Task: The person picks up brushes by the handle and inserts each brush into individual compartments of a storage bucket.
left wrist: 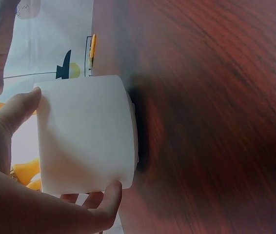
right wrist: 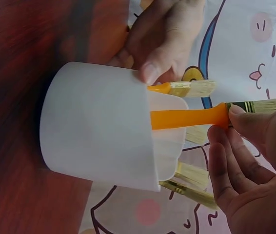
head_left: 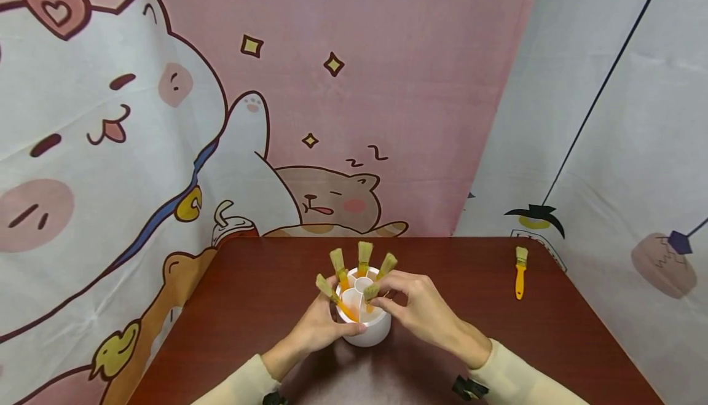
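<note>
A white round holder with inner compartments [head_left: 369, 335] stands on the table, slightly tilted in the wrist views. My left hand [head_left: 316, 326] grips its left side, thumb at the front rim. Between the thumb and fingers of my right hand [head_left: 423, 310] is a paintbrush [right wrist: 191, 118], pinched near its metal band, bristles up. Its orange handle reaches down inside the holder's near right part; the lower end is hidden by the wall. Several more paintbrushes stand bristles up around the holder, among them a back one [head_left: 364, 259] and a left one [head_left: 325, 287].
Another paintbrush with a yellow-orange handle [head_left: 520, 275] lies at the right rear of the dark red-brown table [head_left: 249, 306]. Behind the table hangs a printed cloth [head_left: 415, 116] with cartoon animals.
</note>
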The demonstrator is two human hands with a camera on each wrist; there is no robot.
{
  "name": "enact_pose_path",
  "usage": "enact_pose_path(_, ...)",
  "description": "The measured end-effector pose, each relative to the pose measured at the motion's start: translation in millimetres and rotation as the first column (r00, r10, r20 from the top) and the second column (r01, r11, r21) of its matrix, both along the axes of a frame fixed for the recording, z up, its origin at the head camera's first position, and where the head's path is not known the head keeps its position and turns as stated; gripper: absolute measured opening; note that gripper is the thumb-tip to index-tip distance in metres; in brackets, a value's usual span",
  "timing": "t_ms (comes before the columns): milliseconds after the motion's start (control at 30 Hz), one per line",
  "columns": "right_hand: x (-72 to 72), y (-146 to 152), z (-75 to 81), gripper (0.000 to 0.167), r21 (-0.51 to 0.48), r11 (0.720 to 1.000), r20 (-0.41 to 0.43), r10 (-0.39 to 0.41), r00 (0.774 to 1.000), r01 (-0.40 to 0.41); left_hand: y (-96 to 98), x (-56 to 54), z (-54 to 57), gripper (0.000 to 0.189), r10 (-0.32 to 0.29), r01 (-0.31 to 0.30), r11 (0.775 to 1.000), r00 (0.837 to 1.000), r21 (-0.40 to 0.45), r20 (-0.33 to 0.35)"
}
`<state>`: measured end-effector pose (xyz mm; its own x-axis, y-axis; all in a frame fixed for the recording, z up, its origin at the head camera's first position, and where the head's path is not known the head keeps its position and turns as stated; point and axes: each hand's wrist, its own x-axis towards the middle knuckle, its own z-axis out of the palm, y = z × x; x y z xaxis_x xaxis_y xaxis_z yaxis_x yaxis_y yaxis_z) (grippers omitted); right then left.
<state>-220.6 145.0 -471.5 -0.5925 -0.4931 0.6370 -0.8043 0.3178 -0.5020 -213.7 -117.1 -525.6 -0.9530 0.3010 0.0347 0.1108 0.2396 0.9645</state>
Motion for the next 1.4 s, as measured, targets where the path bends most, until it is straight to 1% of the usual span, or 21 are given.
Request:
enact_pose_path(167, -2.4, -2, -6.1, 0.027, 0.015, 1.000, -0.015, 0.015, 1.000, -0.014, 0.0, 0.0, 0.6, 0.112, -0.004, 0.004, 1.000, 1.000, 0.009, 0.004)
enact_pose_path(333, -2.6, -5, -13.5, 0.026, 0.043, 0.999, -0.032, 0.035, 0.999, -0.034, -0.4, 1.9, -1.8, 0.113, -0.001, 0.001, 1.000, 1.000, 0.025, 0.008)
enact_pose_path(467, -2.8, -7, -18.7, 0.026, 0.064, 0.997, -0.070, 0.052, 0.996, -0.048, -0.8, 2.6, -5.7, 0.114, 0.019, -0.019, 0.998, 1.000, 0.056, -0.002)
enact_pose_path(533, -2.7, -7, -20.8, 0.026, 0.076, 0.996, -0.096, 0.053, 0.994, -0.045, -0.4, 2.8, -7.1, 0.111, 0.031, -0.031, 0.997, 1.000, 0.067, -0.001)
enact_pose_path(633, -2.5, -8, -23.8, 0.027, 0.094, 0.995, -0.126, 0.051, 0.991, -0.039, 0.3, 3.7, -8.3, 0.106, 0.034, -0.033, 0.996, 0.999, 0.082, -0.005)
enact_pose_path(733, -2.4, -9, -25.8, 0.028, 0.107, 0.993, -0.148, 0.053, 0.988, -0.038, 1.1, 4.9, -7.7, 0.103, 0.038, -0.038, 0.995, 0.999, 0.092, 0.000)
enact_pose_path(833, -2.5, -9, -26.4, 0.029, 0.113, 0.993, -0.154, 0.063, 0.986, -0.046, 1.2, 5.8, -6.1, 0.101, 0.037, -0.037, 0.994, 0.999, 0.107, 0.004)
enact_pose_path(1000, -2.9, -10, -27.3, 0.030, 0.131, 0.990, -0.172, 0.073, 0.982, -0.051, -0.1, 5.1, -5.4, 0.101, 0.027, -0.028, 0.993, 1.000, 0.118, 0.012)
enact_pose_path(1100, -2.2, -11, -27.4, 0.030, 0.158, 0.987, -0.174, 0.070, 0.982, -0.043, -0.6, 4.3, -5.3, 0.101, 0.019, -0.022, 0.992, 1.000, 0.121, 0.021)
enact_pose_path(1233, 0.3, -11, -27.2, 0.029, 0.209, 0.978, -0.182, 0.046, 0.982, -0.008, -0.9, 3.7, -5.2, 0.102, 0.007, -0.011, 0.991, 1.000, 0.133, 0.027)
enact_pose_path(1400, 2.9, -9, -26.6, 0.030, 0.255, 0.966, -0.207, 0.019, 0.978, 0.035, -1.8, 3.5, -5.3, 0.101, 0.004, -0.006, 0.992, 1.000, 0.125, 0.012)
